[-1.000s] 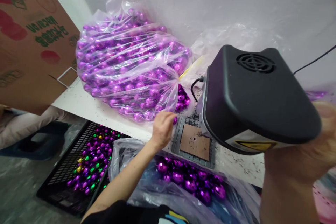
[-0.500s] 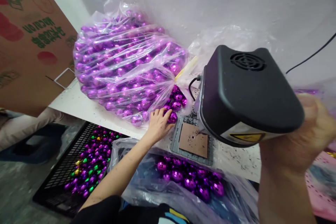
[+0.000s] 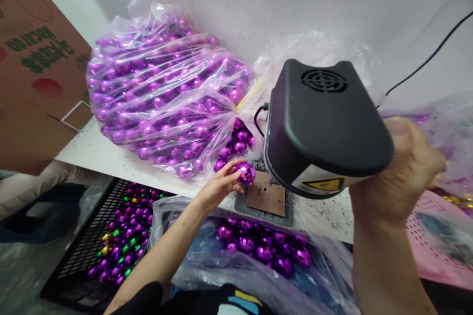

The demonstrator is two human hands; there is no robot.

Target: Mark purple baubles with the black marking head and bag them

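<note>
My left hand (image 3: 220, 187) pinches a shiny purple faceted ball (image 3: 246, 173) just above the left edge of a brown square plate (image 3: 268, 197) with a small hole, set on a grey base (image 3: 242, 203). At the right, my right hand (image 3: 402, 172) is wrapped round the side of a black machine head (image 3: 328, 123) with a round vent and a yellow warning label; its fingertips are hidden. Several loose purple balls (image 3: 239, 147) lie behind my left hand, beside a large tied clear bag of purple balls (image 3: 166, 98).
An open plastic bag of purple balls (image 3: 264, 253) lies at the table's front edge. A black crate (image 3: 79, 251) of mixed balls stands lower left, below a cardboard box (image 3: 37, 74). A pink perforated basket (image 3: 428, 236) is at the right, and a black cable (image 3: 424, 63) runs behind.
My left hand has lifted a purple ball from beside the loose ones and brought it towards the brown plate. The view has shifted slightly; my right hand stays on the machine head.
</note>
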